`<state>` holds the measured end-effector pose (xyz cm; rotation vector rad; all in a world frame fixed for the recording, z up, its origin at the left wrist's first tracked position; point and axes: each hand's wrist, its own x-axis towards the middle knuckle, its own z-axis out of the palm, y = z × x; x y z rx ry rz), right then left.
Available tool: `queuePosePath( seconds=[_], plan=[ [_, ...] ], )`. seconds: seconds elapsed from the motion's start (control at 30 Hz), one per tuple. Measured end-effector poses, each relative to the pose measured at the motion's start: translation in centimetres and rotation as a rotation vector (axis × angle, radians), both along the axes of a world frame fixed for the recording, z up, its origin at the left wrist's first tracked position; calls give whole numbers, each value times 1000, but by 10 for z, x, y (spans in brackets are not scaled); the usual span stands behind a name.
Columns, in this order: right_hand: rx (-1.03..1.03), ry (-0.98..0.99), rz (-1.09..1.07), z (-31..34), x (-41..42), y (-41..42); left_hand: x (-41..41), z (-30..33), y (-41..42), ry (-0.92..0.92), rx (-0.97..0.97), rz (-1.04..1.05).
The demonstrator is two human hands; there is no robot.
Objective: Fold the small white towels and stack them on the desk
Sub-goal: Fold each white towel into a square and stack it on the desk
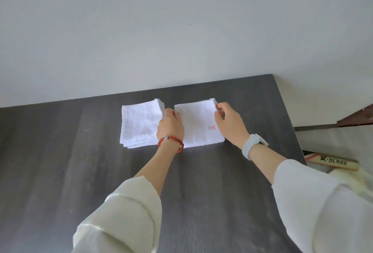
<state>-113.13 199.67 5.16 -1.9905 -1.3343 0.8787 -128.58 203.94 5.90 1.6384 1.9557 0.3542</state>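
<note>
**Handling the top towel of the right pile**

Two piles of small white towels lie side by side on the dark wood-grain table (60,162), near its far edge. The left pile (139,125) shows coarse looped terry and several stacked edges. The right pile (196,125) is topped by a smoother square bearing a small red and grey mark.

My left hand (170,126) rests at the right pile's left edge, between the two piles; I cannot tell whether its fingers, hidden from here, hold cloth. My right hand (229,122) pinches the far right corner between thumb and curled fingers.

Handling judgement: the cloth is light, soft and limp, not slippery. It will sag if lifted by one point. Take hold at two corners or opposite edges, and lift only the top layer so the layers beneath stay aligned.
</note>
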Motion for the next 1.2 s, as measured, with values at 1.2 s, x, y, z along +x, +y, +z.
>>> queuePosePath(
  seconds=[1.2],
  plan=[
    [304,-417,167,99,-15,-94,-18,90,-89,103,438,-495]
  ],
)
